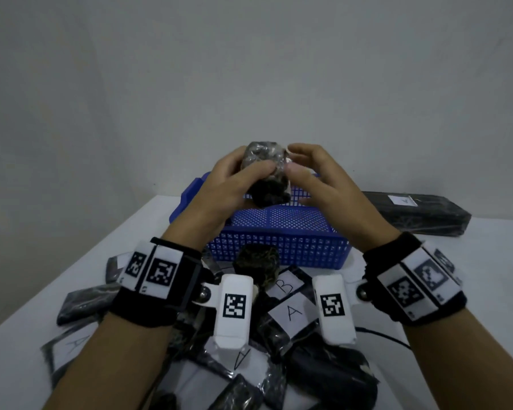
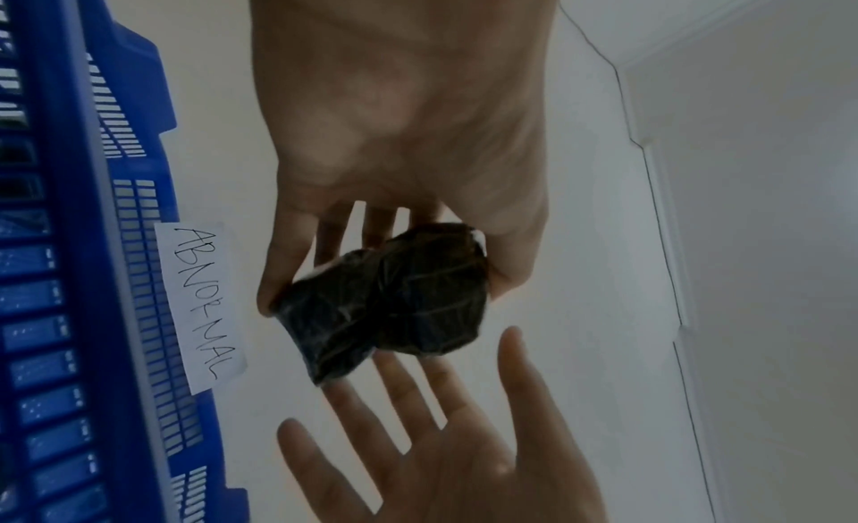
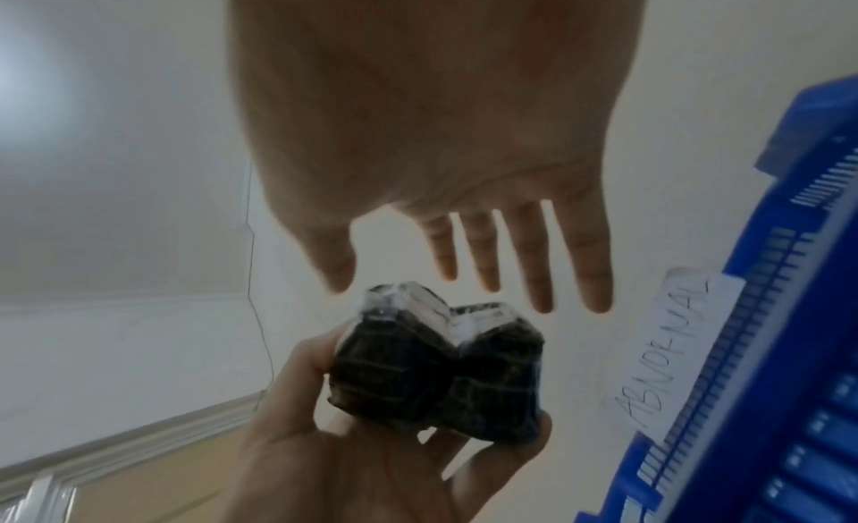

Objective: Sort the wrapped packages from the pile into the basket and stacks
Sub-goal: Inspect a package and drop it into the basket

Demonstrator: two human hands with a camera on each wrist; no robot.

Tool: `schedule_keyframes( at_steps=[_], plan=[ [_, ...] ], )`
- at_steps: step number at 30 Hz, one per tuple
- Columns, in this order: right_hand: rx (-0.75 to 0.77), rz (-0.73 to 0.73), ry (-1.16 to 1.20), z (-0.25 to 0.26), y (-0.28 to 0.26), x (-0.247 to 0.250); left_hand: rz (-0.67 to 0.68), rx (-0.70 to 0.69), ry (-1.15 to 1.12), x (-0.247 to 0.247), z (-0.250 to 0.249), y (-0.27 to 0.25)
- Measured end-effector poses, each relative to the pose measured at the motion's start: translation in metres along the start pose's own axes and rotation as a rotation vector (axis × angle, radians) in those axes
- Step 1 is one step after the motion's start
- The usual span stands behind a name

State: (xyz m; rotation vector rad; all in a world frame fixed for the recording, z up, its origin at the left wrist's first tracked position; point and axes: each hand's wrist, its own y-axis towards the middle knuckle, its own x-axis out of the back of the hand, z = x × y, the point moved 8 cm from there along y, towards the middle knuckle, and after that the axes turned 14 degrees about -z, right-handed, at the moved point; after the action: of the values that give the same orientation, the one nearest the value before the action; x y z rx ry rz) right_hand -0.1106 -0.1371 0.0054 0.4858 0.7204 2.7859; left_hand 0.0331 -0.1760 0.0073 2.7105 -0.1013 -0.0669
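Two hands up over the blue basket (image 1: 279,247): the left hand (image 1: 234,179) has its fingers curled round a lumpy dark package (image 1: 264,173), while the right hand (image 1: 317,176) hovers just beside it, fingers spread, gripping nothing. Looks like an inspection, and the basket's paper label (image 2: 202,303) reads ABNORMAL, so a drop straight down seems next. Open room above the rim; the pile (image 1: 279,321) crowds the near worktop (image 1: 427,291), and a long package (image 1: 421,213) lies right.

The pile (image 1: 249,335) ran off the head view's bottom edge, partly hidden by wrists. The right hand (image 2: 446,457) was blurred and cropped.
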Motion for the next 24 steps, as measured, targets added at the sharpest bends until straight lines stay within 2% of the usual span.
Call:
schedule_keyframes(
  at_steps=[2, 4, 7, 10, 12, 14, 17, 21, 24],
  plan=[
    [-0.198, -0.015, 0.071, -0.012, -0.001, -0.002, -0.002, -0.096, 0.051, -0.001, -0.005, -0.001],
    [-0.349, 0.022, 0.173, -0.023, -0.003, -0.007, 0.051, -0.178, 0.103, -0.004, -0.008, -0.002],
    [-0.411, 0.051, 0.328, -0.025, -0.004, -0.01, 0.157, -0.213, 0.137, -0.008, -0.009, -0.006],
    [-0.419, 0.004, 0.489, -0.027, 0.002, -0.007, 0.204, -0.121, 0.091, -0.009, -0.008, -0.006],
    [-0.384, -0.06, 0.51, -0.029, 0.007, -0.001, 0.176, 0.012, 0.038, -0.004, -0.005, -0.005],
    [-0.263, -0.101, 0.482, -0.024, 0.011, 0.005, 0.125, 0.068, 0.054, 0.004, -0.004, -0.002],
    [-0.104, -0.127, 0.417, -0.014, 0.011, 0.01, 0.156, 0.069, 0.117, 0.003, -0.002, -0.005],
    [0.001, -0.199, 0.354, -0.008, 0.008, 0.015, 0.192, 0.064, 0.135, -0.001, -0.003, -0.008],
    [0.07, -0.177, 0.252, -0.003, 0.005, 0.014, 0.178, 0.038, 0.186, 0.001, -0.003, -0.006]
  ],
)
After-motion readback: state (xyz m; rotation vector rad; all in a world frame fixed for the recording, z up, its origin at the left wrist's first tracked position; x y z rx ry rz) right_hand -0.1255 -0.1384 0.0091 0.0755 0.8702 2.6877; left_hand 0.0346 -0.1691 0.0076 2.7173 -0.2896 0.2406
